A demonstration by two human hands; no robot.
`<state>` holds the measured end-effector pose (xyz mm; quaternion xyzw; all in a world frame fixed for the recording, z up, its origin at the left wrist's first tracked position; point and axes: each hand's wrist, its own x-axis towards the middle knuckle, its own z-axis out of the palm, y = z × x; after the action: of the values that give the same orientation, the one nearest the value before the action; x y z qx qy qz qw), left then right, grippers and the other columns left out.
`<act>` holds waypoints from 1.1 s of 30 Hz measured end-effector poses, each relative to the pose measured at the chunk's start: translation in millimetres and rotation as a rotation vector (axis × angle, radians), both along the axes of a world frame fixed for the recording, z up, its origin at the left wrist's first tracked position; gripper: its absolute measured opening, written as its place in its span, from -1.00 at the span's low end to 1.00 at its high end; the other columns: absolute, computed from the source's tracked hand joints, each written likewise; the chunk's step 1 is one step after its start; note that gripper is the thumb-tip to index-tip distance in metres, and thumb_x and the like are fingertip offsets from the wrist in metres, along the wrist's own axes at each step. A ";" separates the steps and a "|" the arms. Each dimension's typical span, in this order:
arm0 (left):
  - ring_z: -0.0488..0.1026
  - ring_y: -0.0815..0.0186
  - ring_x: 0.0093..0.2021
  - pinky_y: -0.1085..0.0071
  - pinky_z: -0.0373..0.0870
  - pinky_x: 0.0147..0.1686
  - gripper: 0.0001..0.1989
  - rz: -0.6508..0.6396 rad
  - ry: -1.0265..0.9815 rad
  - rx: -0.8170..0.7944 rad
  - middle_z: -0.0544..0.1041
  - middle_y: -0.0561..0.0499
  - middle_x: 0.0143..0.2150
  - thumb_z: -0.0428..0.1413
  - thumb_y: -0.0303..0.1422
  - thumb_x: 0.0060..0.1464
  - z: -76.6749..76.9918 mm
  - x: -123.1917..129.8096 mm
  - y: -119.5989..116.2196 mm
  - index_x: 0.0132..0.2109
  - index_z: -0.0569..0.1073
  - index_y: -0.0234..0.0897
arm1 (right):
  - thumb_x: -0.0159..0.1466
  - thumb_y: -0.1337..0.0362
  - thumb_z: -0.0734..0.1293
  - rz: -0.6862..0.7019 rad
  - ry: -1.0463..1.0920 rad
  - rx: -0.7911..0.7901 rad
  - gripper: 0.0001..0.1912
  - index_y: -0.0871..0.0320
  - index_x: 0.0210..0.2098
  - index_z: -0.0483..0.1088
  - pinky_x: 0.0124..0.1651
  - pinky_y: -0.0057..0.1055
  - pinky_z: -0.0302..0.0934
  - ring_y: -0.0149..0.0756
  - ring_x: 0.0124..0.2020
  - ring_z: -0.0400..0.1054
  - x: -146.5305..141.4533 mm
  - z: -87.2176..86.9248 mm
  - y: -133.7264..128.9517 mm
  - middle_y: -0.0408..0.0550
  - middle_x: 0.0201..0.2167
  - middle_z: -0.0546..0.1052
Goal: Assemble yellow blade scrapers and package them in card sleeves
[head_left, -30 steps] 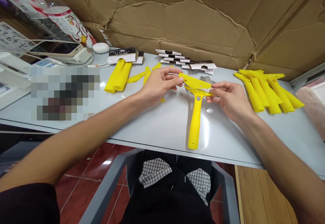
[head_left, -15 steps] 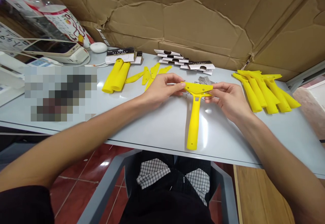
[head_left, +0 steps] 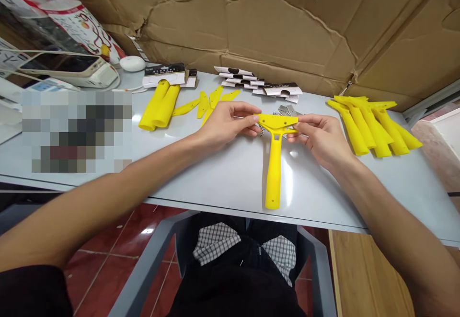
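The left hand (head_left: 226, 124) and the right hand (head_left: 321, 140) hold a yellow plastic scraper (head_left: 275, 164) at the middle of the table (head_left: 323, 197). Each grip pinches one end of the scraper's wide head between thumb and fingers, the left at its left end and the right at its right end. The scraper's handle points toward the table's near edge.

Just behind the head lie a small bead chain (head_left: 264, 130) and a few flat metal blades (head_left: 286, 111). Left of the left hand are two loose yellow handles (head_left: 160, 106) and several yellow scraper heads (head_left: 209, 104). More yellow handles (head_left: 370, 130) are heaped at the right of the frame. Printed backing cards (head_left: 244, 77) are stacked along the table's far side, with another stack (head_left: 165, 76) further left. A sheet of creased cardboard (head_left: 233, 25) fills the top of the frame. A white round object (head_left: 132, 63) and a handheld card terminal (head_left: 68, 65) sit at the upper left.
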<state>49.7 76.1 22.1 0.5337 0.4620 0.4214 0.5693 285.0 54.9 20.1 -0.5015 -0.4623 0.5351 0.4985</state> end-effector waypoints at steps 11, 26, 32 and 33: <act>0.67 0.24 -0.23 0.28 0.67 -0.15 -0.87 -0.049 -0.006 0.026 0.68 -0.17 -0.11 0.32 -0.44 0.14 4.0 -5.5 5.9 -0.15 0.61 -0.37 | 0.13 0.37 0.53 0.017 -0.032 0.013 -0.89 0.12 -0.32 0.60 -0.29 -0.25 0.56 -0.24 -0.46 0.56 1.2 1.2 0.7 -0.01 -0.38 0.67; 0.63 0.31 -0.37 0.39 0.64 -0.32 -0.75 0.160 -0.102 -0.023 0.57 -0.01 -0.38 0.22 -0.59 0.14 1.1 -3.1 9.6 -0.03 0.52 -0.32 | 0.16 0.33 0.54 0.019 -0.026 0.003 -0.84 0.18 -0.24 0.61 -0.19 -0.22 0.57 -0.25 -0.43 0.57 1.7 -1.5 0.8 -0.02 -0.38 0.66; 0.53 0.41 -0.41 0.48 0.55 -0.44 -0.88 0.305 0.138 0.359 0.60 0.00 -0.23 0.16 -0.49 0.20 2.0 -9.4 13.8 -0.22 0.58 -0.19 | 0.17 0.25 0.55 0.055 -0.063 0.027 -0.81 0.13 -0.22 0.61 -0.19 -0.19 0.56 -0.22 -0.41 0.58 2.3 -2.4 -1.8 -0.02 -0.35 0.66; 0.54 0.40 -0.40 0.48 0.54 -0.41 -0.87 0.287 0.188 0.376 0.61 -0.01 -0.23 0.15 -0.46 0.22 1.9 -9.0 12.2 -0.26 0.59 -0.21 | 0.18 0.24 0.55 0.063 -0.060 0.032 -0.81 0.12 -0.22 0.61 -0.19 -0.19 0.56 -0.22 -0.41 0.57 1.4 -1.8 -2.8 -0.03 -0.36 0.66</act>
<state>40.7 88.3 24.1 0.5959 0.4975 0.5250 0.3491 286.4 52.1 18.3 -0.4944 -0.5009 0.5278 0.4755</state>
